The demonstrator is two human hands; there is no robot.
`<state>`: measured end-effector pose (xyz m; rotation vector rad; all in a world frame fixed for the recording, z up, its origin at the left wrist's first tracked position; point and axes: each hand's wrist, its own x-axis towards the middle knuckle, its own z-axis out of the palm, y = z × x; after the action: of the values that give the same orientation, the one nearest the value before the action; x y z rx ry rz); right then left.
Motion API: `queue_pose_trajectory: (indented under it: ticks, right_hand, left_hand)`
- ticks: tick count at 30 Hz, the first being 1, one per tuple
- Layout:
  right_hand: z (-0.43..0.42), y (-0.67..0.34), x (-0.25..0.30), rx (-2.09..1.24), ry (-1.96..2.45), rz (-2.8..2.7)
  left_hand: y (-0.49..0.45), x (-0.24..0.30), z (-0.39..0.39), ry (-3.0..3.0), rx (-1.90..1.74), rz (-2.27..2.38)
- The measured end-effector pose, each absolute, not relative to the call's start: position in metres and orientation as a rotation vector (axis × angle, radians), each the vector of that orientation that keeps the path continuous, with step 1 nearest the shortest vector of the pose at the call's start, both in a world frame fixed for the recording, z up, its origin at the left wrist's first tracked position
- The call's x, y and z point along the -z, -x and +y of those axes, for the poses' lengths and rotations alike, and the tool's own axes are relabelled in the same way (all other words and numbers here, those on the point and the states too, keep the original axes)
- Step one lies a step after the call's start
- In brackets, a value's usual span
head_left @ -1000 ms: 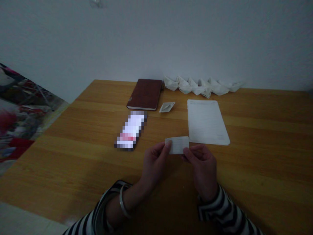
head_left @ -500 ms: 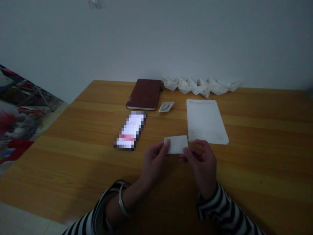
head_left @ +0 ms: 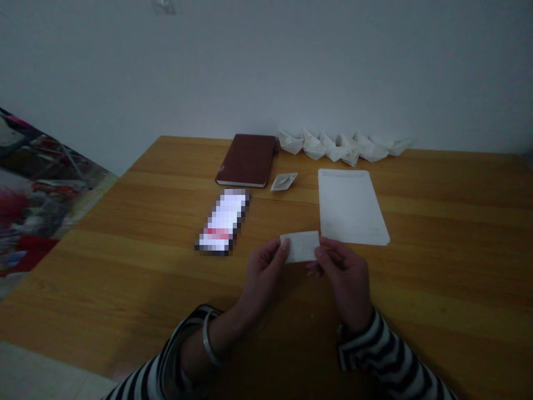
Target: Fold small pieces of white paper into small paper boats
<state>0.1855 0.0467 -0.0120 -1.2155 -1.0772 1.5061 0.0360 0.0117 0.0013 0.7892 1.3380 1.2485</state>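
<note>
Both my hands hold a small folded piece of white paper (head_left: 300,246) by its short ends, just above the table. My left hand (head_left: 264,272) pinches the left edge between thumb and fingers, and my right hand (head_left: 343,278) pinches the right edge. Close beyond them lies a lined white sheet (head_left: 352,207). A small paper boat (head_left: 284,181) lies flat near a brown notebook (head_left: 246,160). Several paper boats (head_left: 341,147) stand in a row along the wall.
The objects rest on a wooden table (head_left: 125,266) that meets a white wall (head_left: 266,66). A pixelated oblong object (head_left: 222,221) lies left of my hands. Patterned cloth (head_left: 33,200) hangs beyond the table's left edge.
The folded paper stays between my hands. It shifts only slightly, and my right fingers settle along its right edge.
</note>
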Motion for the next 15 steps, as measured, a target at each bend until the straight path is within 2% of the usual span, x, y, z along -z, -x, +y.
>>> queue_pose_trajectory:
  ticks: [8,15]
  right_hand:
    - [0.052,-0.195,0.014,-1.650,1.013,-1.449]
    - [0.047,-0.193,0.020,-1.564,1.038,-1.543]
  left_hand:
    - [-0.015,-0.005,0.025,-1.016,-0.946,1.398]
    - [-0.018,-0.002,0.023,-1.061,-0.946,1.445]
